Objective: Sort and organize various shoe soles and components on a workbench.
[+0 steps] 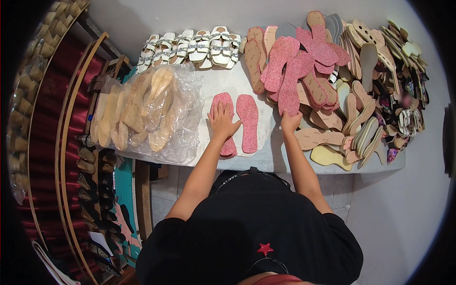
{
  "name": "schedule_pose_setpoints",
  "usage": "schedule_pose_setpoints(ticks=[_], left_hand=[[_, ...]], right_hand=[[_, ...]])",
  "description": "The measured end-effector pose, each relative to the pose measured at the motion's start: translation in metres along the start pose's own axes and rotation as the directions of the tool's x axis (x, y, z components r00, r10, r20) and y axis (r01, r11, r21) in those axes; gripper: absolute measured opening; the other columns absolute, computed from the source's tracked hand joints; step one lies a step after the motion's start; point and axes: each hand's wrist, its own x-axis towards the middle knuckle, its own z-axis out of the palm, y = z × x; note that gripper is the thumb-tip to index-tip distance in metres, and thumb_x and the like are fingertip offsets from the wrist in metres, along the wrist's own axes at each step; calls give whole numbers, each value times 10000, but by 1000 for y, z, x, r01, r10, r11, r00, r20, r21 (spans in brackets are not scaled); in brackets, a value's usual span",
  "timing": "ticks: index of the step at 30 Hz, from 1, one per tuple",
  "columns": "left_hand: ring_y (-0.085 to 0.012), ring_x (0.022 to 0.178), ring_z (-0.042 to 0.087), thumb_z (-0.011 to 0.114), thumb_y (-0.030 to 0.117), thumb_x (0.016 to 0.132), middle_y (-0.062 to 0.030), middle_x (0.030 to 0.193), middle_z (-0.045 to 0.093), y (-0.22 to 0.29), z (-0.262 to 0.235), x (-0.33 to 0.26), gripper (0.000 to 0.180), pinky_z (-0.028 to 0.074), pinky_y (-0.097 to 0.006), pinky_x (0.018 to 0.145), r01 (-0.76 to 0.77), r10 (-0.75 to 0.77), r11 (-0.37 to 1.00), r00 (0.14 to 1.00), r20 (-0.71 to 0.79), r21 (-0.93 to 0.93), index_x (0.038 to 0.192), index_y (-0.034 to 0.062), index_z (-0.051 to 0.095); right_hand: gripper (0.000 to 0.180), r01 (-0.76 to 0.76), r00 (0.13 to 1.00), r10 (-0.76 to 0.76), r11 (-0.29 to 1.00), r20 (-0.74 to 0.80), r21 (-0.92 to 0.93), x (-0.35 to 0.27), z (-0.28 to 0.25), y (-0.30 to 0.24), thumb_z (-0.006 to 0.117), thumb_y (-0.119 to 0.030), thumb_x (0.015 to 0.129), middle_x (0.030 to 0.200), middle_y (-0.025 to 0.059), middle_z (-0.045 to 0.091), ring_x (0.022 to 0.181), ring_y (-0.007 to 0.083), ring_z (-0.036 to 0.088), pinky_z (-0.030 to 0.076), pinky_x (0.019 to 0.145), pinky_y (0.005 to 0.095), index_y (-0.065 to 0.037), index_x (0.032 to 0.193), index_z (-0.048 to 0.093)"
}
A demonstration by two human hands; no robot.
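My left hand (222, 121) lies flat, fingers spread, on a pink glittery insole (222, 98) on the table. At least one more pink piece shows under its heel end. Just right of it lies a second pink insole (248, 124), toe end away from me. My right hand (289, 122) is closed on the heel end of another pink insole (289, 90), which leans against the heap. Behind it are several more pink insoles (281, 52), some turned to their tan undersides.
A clear plastic bag (183, 109) of wooden shoe lasts (135, 111) sits at left. White sandals (199, 45) line the back. Bare insoles (319, 137) and shoe parts crowd the right side of the table (285, 164). Racks of shoes (88, 161) stand at far left.
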Motion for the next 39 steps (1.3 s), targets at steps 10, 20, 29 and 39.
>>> schedule_pose_setpoints(ticks=[10, 20, 29, 39], left_hand=[[-350, 1265, 156, 600, 369, 719, -173, 1357, 230, 34, -47, -4, 683, 111, -552, 983, -327, 178, 888, 893, -414, -324, 1289, 112, 325], [-245, 786, 574, 590, 298, 772, -124, 848, 610, 69, -42, -47, 311, 363, -415, 793, -27, 194, 740, 965, 174, -672, 944, 39, 588], [-74, 699, 544, 589, 107, 801, -47, 785, 615, 29, 20, -46, 173, 428, -204, 626, 386, 58, 357, 900, 433, -850, 886, -43, 586], [-264, 914, 572, 577, 71, 726, -192, 972, 590, 24, 32, -45, 352, 440, -322, 786, 386, -126, 513, 917, 378, -767, 1040, -79, 524]], right_hand=[[307, 317, 935, -340, 665, -104, 677, -24, -73, -46, 564, -28, 808, 1044, 132, 494, 807, 137, 543, 441, 705, 222, -18, 1069, 403], [258, 253, 895, -435, 684, 104, 684, 19, -75, -120, 626, -31, 766, 876, 62, 577, 781, 119, 561, 444, 697, 215, 9, 982, 493], [402, 67, 697, -119, 993, 707, 101, -18, 3, -40, 628, -158, 752, 711, 81, 566, 564, 126, 544, 449, 493, 263, 15, 1080, 474], [450, 128, 622, -86, 992, 778, 7, -28, 34, -15, 707, -131, 616, 693, 133, 624, 651, 216, 620, 482, 614, 320, -10, 1026, 567]])
